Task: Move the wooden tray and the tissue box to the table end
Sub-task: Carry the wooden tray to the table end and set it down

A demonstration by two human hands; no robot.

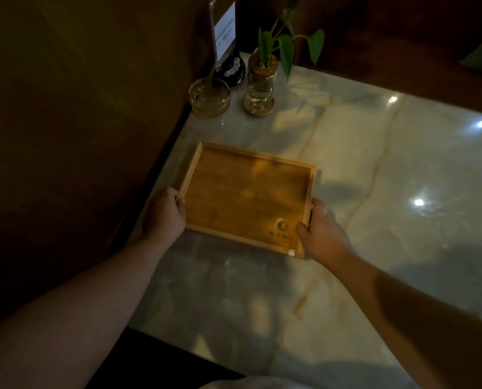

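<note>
A rectangular wooden tray with a low rim and a dark logo in its near right corner lies on the marble table, close to the table's left edge. Nothing lies in it. My left hand grips the tray's left rim near the front corner. My right hand grips the right rim, thumb on top. No tissue box is in view.
At the far left corner of the table stand a glass ashtray, a plant in a glass jar, a dark round object and an upright sign holder. A dark wooden wall runs along the table's left side.
</note>
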